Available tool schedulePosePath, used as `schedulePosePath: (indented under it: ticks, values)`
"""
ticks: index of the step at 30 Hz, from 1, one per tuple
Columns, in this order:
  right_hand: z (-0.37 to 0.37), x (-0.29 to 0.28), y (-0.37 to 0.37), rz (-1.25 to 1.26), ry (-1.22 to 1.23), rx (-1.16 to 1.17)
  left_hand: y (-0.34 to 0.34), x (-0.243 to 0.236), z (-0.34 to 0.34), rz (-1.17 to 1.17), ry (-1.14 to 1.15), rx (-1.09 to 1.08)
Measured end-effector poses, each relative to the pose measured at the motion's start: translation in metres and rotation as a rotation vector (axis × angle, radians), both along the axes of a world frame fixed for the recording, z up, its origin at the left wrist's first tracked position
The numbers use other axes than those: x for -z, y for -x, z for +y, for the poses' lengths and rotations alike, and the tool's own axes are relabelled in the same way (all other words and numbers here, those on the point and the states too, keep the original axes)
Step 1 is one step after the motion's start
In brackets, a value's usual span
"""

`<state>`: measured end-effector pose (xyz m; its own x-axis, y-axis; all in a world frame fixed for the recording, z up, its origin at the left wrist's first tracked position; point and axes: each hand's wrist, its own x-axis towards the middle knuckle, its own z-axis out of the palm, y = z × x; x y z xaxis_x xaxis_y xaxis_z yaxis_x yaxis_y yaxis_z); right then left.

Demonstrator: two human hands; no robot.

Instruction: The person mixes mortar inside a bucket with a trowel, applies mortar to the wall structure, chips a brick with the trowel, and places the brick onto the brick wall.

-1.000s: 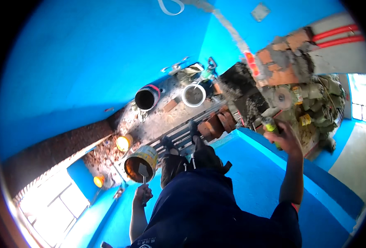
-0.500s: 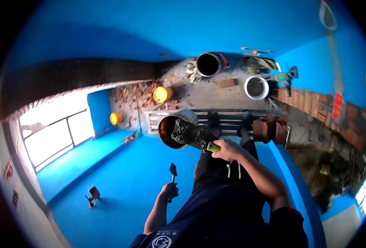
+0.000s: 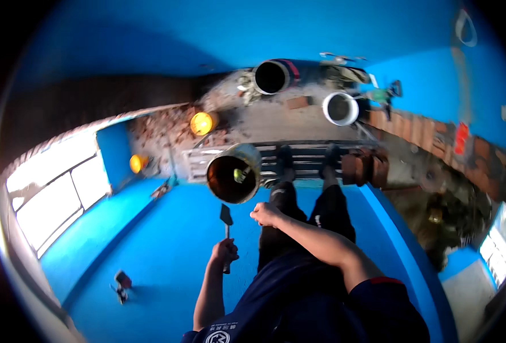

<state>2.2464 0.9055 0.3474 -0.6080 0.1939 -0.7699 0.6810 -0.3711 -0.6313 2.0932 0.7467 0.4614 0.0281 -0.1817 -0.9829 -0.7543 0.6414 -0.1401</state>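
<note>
In my left hand (image 3: 224, 251) I grip a small trowel (image 3: 226, 216) by its handle, its dark flat blade pointing up towards the bucket. My right hand (image 3: 266, 215) is closed just below the bucket rim, apart from it, with nothing showing between its fingers. The tall bucket (image 3: 211, 186) has a rusty brown inside and stands at the near edge of the slatted platform. Inside it shows the green handle (image 3: 240, 175) of a tool; the rest of that tool is lost in the dark interior.
My feet stand on the slatted platform (image 3: 304, 167), beside stacked bricks (image 3: 365, 168). Below are a dark barrel (image 3: 272, 77), a white bucket (image 3: 340, 108) of grey material, two yellow buckets (image 3: 202, 123) and brick rubble (image 3: 170, 127). A blue wall (image 3: 184, 240) rises close by.
My right hand has let go of the green-handled, mortar-covered tool, which now sits in the bucket. That hand has moved left and nearer; the trowel has come closer to the bucket.
</note>
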Motion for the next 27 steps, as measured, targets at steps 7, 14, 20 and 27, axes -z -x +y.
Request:
schedulePosePath:
  ticks: [7, 14, 20, 27]
  values:
    - [0.040, -0.058, -0.050, 0.190, 0.594, 0.340, -0.010, 0.016, 0.159, -0.177, -0.440, 0.281]
    - [0.065, -0.078, -0.149, 0.226, 0.596, 1.029, -0.144, 0.028, 0.287, -0.508, -0.668, 0.976]
    - [0.033, -0.061, -0.198, -0.012, 0.146, 1.501, -0.239, 0.093, 0.282, -0.493, -0.704, 1.402]
    - [-0.002, -0.008, -0.267, -0.482, 0.272, 1.724, -0.309, 0.168, 0.291, -0.591, -0.806, 1.853]
